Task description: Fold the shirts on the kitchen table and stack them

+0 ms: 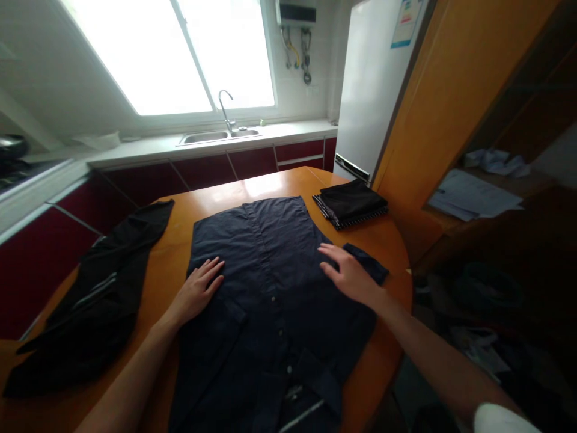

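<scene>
A dark navy button shirt [270,258] is spread over the wooden table [171,258], its hem toward the window and its collar at the bottom edge of the view. My left hand [201,288] rests on the shirt's left side, palm down with the fingers apart. On the right side, my right hand [345,270] is over the cloth near its edge, fingers spread, holding nothing. A sleeve end [369,261] sticks out beyond my right hand. Small buttons run down the shirt's middle.
Black clothing with white stripes [103,288] lies along the table's left side. A folded dark stack [351,201] sits at the back right. Beyond are a sink [205,138], a counter and a fridge [369,78]. Papers [473,195] lie on a shelf at right.
</scene>
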{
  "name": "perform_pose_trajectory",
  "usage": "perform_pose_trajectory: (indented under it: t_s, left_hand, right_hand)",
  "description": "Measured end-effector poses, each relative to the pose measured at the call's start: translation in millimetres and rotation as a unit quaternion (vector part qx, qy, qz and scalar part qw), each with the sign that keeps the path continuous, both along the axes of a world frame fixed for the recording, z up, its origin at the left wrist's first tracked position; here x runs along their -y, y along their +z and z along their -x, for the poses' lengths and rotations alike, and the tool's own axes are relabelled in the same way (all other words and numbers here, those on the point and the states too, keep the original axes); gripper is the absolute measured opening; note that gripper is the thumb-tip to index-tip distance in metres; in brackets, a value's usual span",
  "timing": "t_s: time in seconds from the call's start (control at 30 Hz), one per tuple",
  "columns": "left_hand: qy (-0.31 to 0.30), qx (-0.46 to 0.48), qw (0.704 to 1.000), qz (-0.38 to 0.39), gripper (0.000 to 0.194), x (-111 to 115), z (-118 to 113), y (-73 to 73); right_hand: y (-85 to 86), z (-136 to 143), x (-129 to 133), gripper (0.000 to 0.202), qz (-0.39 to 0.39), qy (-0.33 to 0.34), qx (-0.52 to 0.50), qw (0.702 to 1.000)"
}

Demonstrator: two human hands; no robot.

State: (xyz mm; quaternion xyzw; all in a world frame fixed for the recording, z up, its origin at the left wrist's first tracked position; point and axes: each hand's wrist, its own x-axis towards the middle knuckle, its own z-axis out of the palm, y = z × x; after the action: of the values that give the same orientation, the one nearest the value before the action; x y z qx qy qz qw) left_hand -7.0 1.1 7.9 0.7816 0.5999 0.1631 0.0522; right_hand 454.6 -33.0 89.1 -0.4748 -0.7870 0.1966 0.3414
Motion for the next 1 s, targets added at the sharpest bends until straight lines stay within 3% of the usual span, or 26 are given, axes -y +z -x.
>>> perform_pose_trajectory:
  t_s: [0.1, 0.2, 0.33, 0.6, 0.83, 1.0]
  left_hand:
    - [-0.008, -0.002, 1.000, -0.012, 0.071, -1.6, 1.5, -1.4]
    - [-0.014, -0.005, 1.000, -0.020, 0.071, -3.8, 3.0, -2.8]
    - [-0.017, -0.009, 1.000, -0.017, 0.070, -6.5, 6.4, -5.8]
    - [-0.027, -0.002, 0.999, -0.022, 0.069, -8.4, 10.9, -10.4]
    - [-0.018, -0.012, 1.000, -0.014, 0.066, -6.6, 8.4, -7.9]
    - [-0.021, -0.007, 1.000, -0.015, 0.069, -6.4, 8.7, -8.3]
  right_hand:
    - [-35.5, -72.7, -8.4, 0.041, -0.009, -0.254, 0.012, 0.967]
    - [-65.7, -121.6, -3.2, 0.038, 0.016, -0.354, 0.058, 0.933]
    - [-80.8, -139.6, 6.3, 0.031, 0.031, -0.363, 0.089, 0.927]
    - [-75.9, -126.9, 4.9, 0.019, 0.090, -0.342, 0.125, 0.927]
    - [-71.8, -119.4, 7.0, 0.006, 0.113, -0.350, 0.090, 0.926]
    - [-62.2, -120.6, 5.5, 0.014, 0.109, -0.331, -0.008, 0.937]
